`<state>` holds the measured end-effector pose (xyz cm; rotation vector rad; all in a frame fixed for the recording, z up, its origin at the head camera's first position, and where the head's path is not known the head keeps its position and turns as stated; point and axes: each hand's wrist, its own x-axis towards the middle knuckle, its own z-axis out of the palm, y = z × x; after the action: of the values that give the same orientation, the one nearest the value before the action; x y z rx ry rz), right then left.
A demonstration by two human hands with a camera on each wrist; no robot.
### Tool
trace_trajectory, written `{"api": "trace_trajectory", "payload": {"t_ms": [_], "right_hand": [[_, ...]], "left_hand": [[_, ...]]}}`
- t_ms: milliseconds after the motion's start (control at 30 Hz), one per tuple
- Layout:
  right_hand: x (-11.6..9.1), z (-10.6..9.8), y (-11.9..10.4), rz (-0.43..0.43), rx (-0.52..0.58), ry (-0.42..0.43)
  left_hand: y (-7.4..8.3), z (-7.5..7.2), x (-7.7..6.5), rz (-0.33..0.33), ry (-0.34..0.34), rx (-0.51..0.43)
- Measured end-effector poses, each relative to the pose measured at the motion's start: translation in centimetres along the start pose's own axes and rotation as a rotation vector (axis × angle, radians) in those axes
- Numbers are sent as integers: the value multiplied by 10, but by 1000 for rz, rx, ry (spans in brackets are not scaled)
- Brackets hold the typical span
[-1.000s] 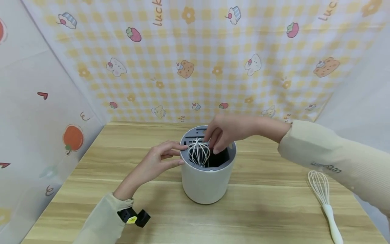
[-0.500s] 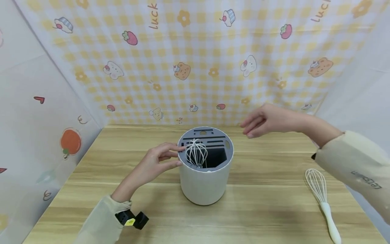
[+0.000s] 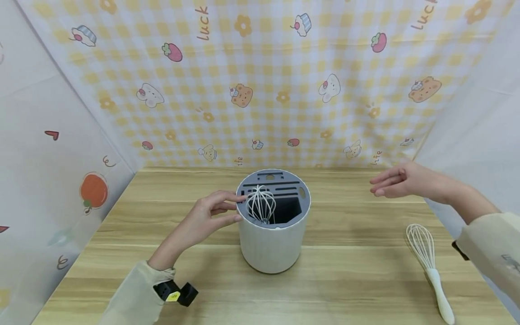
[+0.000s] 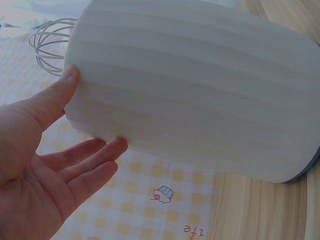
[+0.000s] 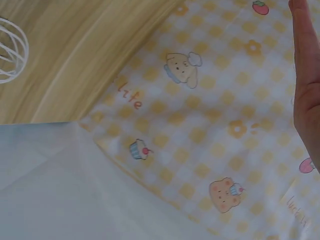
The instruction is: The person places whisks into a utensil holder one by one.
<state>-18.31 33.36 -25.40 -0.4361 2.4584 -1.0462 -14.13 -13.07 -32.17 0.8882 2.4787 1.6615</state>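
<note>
I see the left hand (image 3: 211, 215) with thumb and fingers spread apart, touching the white holder (image 3: 272, 250) at its rim and side. Just right of those fingertips, a whisk (image 3: 261, 205) stands wires-up in the holder's dark opening. Well right of it I have the right hand (image 3: 400, 181), fingers straight and free; nearer me than that hand, a second whisk (image 3: 434, 275) lies on the wooden table (image 3: 345, 266).

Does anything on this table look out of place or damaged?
Nothing looks spilled or damaged. Only the loose whisk lying on the wooden table, at the right, seems slightly odd, since another whisk stands in the white utensil holder.
</note>
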Motion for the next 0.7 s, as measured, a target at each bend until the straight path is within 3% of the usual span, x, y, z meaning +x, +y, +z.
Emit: {"api": "trace_trajectory", "payload": {"t_ms": [500, 700], "right_hand": [[-43, -1, 92, 20, 198, -10], [-59, 6, 124, 115, 267, 6]], "left_hand": [[-1, 0, -1, -21, 2, -9], [-1, 0, 0, -12, -3, -3]]}}
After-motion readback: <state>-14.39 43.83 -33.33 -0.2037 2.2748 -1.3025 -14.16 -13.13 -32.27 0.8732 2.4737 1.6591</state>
